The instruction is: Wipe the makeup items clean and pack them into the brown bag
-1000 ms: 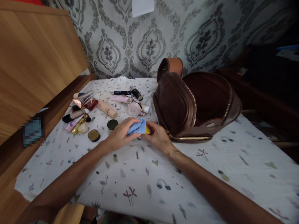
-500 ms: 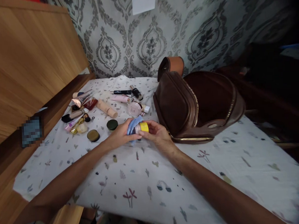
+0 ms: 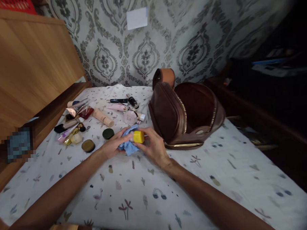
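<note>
My left hand [image 3: 113,146] is closed on a light blue cloth [image 3: 130,148], which is bunched around a small container with a yellow cap [image 3: 138,137]. The cap points to the right, and most of the container's body is hidden by the cloth and fingers. From the right, the fingers of my right hand [image 3: 155,147] grip the capped end. Just beyond my left hand are a dark green round jar [image 3: 108,133] and an olive-gold round lid or jar [image 3: 88,146]. A round pink compact [image 3: 130,117] lies behind the cloth.
A brown leather bag [image 3: 166,114] with its zip undone stands to the right. Several cosmetics, among them a beige tube [image 3: 102,117], a pink tube [image 3: 117,107] and a black tube [image 3: 118,101], lie at the back left. A wooden panel [image 3: 31,62] borders the left side.
The view has shifted, so everything sits further left and lower. In my hands the container has turned, showing more of the yellow cap, and the cloth spreads further below it.
</note>
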`<state>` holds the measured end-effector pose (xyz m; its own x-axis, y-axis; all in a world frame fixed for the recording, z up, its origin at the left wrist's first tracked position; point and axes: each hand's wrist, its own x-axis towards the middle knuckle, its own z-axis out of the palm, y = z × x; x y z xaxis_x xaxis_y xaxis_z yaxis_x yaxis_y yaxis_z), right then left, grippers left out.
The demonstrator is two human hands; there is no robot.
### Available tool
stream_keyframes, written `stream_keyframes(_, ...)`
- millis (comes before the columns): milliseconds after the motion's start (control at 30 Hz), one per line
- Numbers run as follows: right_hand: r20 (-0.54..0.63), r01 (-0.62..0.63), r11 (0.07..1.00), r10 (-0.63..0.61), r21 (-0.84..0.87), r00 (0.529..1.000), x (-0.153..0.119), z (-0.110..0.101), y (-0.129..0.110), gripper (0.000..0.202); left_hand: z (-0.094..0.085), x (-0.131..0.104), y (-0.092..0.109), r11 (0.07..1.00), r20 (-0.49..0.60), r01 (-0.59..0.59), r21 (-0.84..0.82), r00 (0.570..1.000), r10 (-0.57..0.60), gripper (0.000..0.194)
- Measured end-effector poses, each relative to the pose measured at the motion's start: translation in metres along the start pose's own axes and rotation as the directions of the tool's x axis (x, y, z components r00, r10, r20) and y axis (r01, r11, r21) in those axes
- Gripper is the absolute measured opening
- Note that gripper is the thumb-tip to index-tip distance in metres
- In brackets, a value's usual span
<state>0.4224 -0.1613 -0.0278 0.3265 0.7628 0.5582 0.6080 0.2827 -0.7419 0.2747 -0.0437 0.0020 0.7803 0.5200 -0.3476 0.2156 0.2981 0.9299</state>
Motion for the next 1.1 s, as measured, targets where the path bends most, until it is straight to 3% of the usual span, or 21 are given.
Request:
stream_keyframes(167, 0.087, 0.110, 0.992, -0.105, -0.054, 0.991, -0.001, -0.003, -0.006, 0.039, -0.002, 0.010, -0.012, 0.999, -0.124, -0.052, -0.005, 0.991, 0.051, 0.063)
stream_keyframes(267, 0.084, 0.127, 0.991, -0.122, -0.051, 0.989, -0.002, -0.003, -0.008, 0.041, -0.003, 0.010, -0.012, 0.994, -0.117, -0.106, 0.020, 0.987, 0.108, 0.063)
stream_keyframes(433, 0.091, 0.173, 0.975, -0.161, -0.137, 0.983, -0.005, -0.001, -0.008, 0.043, 0.000, 0.002, -0.003, 0.997, -0.147, -0.016, 0.079, 0.989, 0.028, 0.060)
stream_keyframes(600, 0.122, 0.239, 0.941, -0.215, -0.239, 0.969, -0.004, -0.003, -0.006, 0.041, 0.005, 0.002, 0.003, 1.000, -0.119, -0.028, 0.007, 0.992, 0.029, 0.055)
stream_keyframes(767, 0.113, 0.228, 0.939, -0.205, -0.257, 0.972, -0.003, -0.003, -0.008, 0.039, 0.009, 0.003, 0.003, 0.996, -0.122, -0.087, -0.037, 0.989, 0.082, 0.057)
stream_keyframes(867, 0.078, 0.151, 0.978, -0.141, -0.142, 0.987, -0.003, -0.004, -0.013, 0.035, 0.009, 0.000, 0.004, 0.987, -0.162, -0.158, 0.012, 0.974, 0.158, 0.052)
stream_keyframes(967, 0.041, -0.062, 0.997, 0.060, 0.051, 0.997, -0.001, -0.004, -0.018, 0.035, 0.008, -0.004, 0.006, 0.917, -0.131, -0.336, 0.214, 0.921, 0.368, 0.041)
stream_keyframes(1033, 0.074, -0.225, 0.945, 0.213, 0.238, 0.974, 0.001, -0.002, -0.018, 0.035, 0.007, -0.006, 0.008, 0.826, -0.070, -0.415, 0.382, 0.878, 0.474, 0.035)
stream_keyframes(1100, 0.158, -0.340, 0.847, 0.301, 0.409, 0.941, 0.003, -0.001, -0.019, 0.039, 0.007, -0.008, 0.010, 0.770, -0.031, -0.432, 0.470, 0.864, 0.503, 0.036)
